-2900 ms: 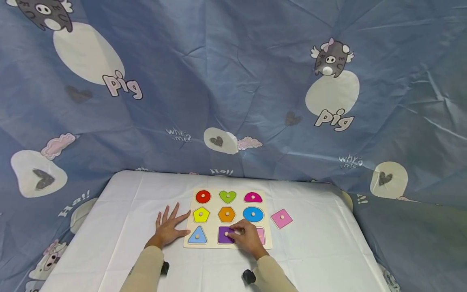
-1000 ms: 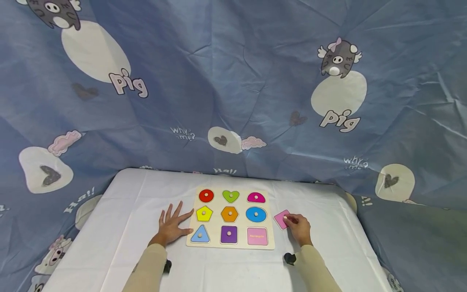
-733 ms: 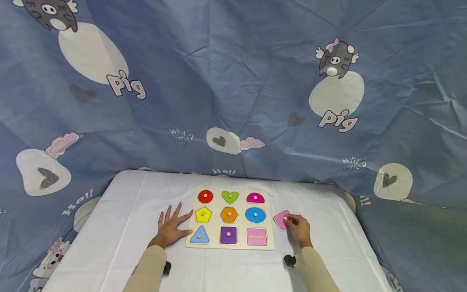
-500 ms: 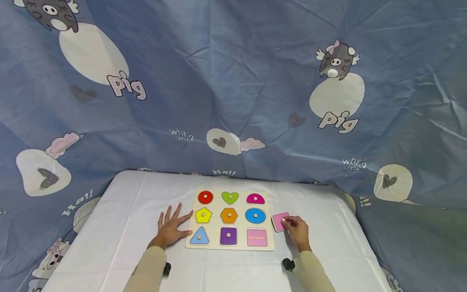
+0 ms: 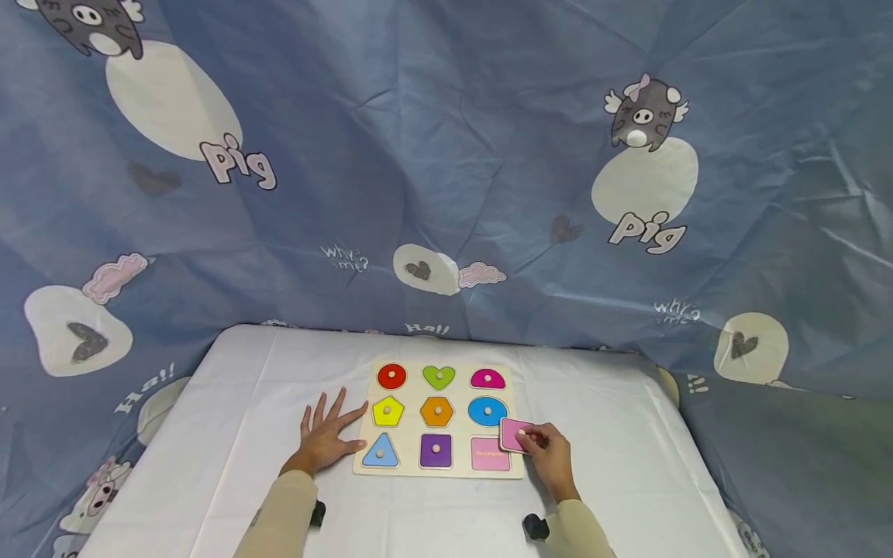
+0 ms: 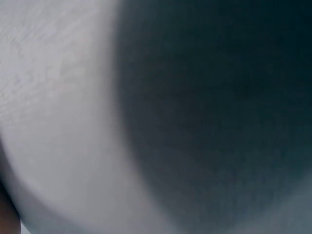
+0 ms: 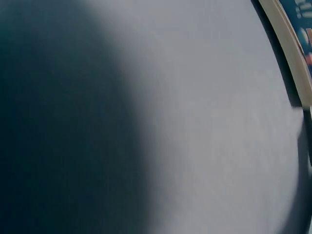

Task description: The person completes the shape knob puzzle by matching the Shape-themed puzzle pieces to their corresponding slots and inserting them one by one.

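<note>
In the head view my right hand (image 5: 549,457) pinches the knob of a pink rectangle puzzle piece (image 5: 512,434). The piece overlaps the right edge of the wooden shape puzzle board (image 5: 462,470), slightly tilted, beside the pink recess (image 5: 490,454) printed with a word. My left hand (image 5: 323,442) lies with fingers spread on the tablecloth, its thumb and index fingertips at the board's left edge. Knobbed pieces fill the other recesses, among them the purple square (image 5: 436,456), blue oval (image 5: 481,412) and light blue triangle (image 5: 380,456).
A white cloth covers the table (image 5: 418,519). Behind it hangs a blue curtain (image 5: 446,170) printed with pigs. The left wrist view shows mostly blurred cloth and shadow. A pale board-like edge (image 7: 287,48) crosses the right wrist view's top right corner.
My right hand went from the purple square to the pink rectangle piece lying right of the board, pinched its knob, turned it and brought it left over the board's edge. My left hand stayed put.
</note>
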A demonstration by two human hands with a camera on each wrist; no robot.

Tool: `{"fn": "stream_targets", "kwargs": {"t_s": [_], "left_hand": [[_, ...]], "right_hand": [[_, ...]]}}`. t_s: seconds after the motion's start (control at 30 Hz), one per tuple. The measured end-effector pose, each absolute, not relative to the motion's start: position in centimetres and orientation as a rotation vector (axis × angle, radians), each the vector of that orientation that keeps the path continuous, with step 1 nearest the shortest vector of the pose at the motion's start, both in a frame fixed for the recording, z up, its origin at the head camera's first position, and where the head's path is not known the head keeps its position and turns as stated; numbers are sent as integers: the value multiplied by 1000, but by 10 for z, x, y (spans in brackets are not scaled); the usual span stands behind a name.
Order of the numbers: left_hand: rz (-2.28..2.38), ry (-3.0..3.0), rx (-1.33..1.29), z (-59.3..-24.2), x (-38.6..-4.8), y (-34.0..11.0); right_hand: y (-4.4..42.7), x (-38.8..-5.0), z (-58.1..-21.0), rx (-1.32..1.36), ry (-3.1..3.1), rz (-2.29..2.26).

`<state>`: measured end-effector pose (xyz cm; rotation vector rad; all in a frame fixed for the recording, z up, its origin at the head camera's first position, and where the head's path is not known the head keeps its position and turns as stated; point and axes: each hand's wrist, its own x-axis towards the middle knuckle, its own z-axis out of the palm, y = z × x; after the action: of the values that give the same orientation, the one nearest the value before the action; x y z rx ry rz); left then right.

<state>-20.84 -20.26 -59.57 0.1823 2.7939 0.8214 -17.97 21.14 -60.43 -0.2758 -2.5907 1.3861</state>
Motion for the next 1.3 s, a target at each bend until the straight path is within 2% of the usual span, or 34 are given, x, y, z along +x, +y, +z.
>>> {"fn": "stream_targets", "kwargs": {"t_s": [0.2, 0.6, 1.3], "left_hand": [[824, 2802, 176, -594, -209, -202], [828, 2793, 167, -592, -211, -201], [814, 2793, 163, -587, -209, -200]], "right_hand": [[196, -177, -601, -146, -2546, 1458], [175, -176, -598, -107, -2626, 1444], [173, -174, -598, -51, -2695, 1356]]}}
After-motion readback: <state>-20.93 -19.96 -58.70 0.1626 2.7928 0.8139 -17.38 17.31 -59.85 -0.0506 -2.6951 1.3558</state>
